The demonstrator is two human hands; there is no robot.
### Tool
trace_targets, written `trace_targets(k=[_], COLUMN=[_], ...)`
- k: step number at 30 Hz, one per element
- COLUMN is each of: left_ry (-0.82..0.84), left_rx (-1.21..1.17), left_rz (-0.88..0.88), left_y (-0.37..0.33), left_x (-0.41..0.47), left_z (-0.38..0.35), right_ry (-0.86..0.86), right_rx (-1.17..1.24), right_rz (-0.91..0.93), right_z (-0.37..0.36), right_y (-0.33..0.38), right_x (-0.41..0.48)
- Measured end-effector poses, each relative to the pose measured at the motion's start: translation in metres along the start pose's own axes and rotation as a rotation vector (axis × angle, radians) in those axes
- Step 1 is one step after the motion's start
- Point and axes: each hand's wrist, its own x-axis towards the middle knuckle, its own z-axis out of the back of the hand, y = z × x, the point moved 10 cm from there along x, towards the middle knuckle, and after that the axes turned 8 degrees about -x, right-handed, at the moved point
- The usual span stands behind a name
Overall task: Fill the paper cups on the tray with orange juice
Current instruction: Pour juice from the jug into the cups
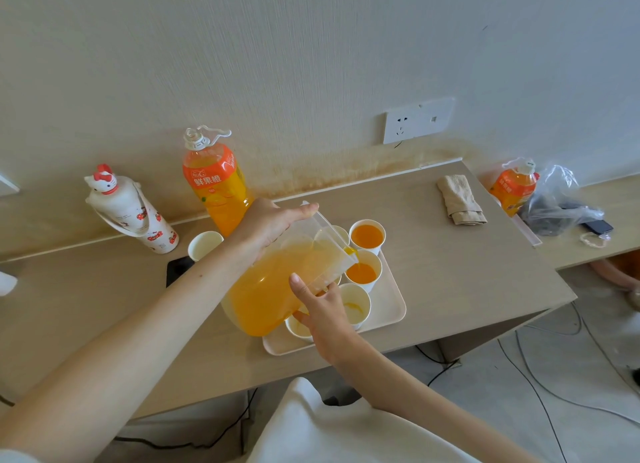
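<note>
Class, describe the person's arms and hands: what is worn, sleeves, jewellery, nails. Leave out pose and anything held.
Both forearms are bare. The left hand and the right hand show no ring, watch or bracelet. The visible thumbnails look short and unpainted. A pale sleeve edge shows on the left arm, in the bottom-left corner.

Bare forearms (pixel 138 327), white clothing (pixel 332 431)

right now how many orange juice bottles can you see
2: one large bottle stands by the wall behind the pitcher; a second bottle sits far right beside the plastic bag, which may hide more.
</note>
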Motion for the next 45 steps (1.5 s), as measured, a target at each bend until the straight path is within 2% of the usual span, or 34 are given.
trace_targets(k=[45], left_ry=[0.005], left_rx=[0.006], left_rz=[-0.023], left_y=[0.000], left_x=[0.008], left_z=[-0.002], right_ry=[-0.002], right_rx=[0.015], right_rz=[-0.010], right_z=[0.000], right_y=[0.001], right_x=[0.000])
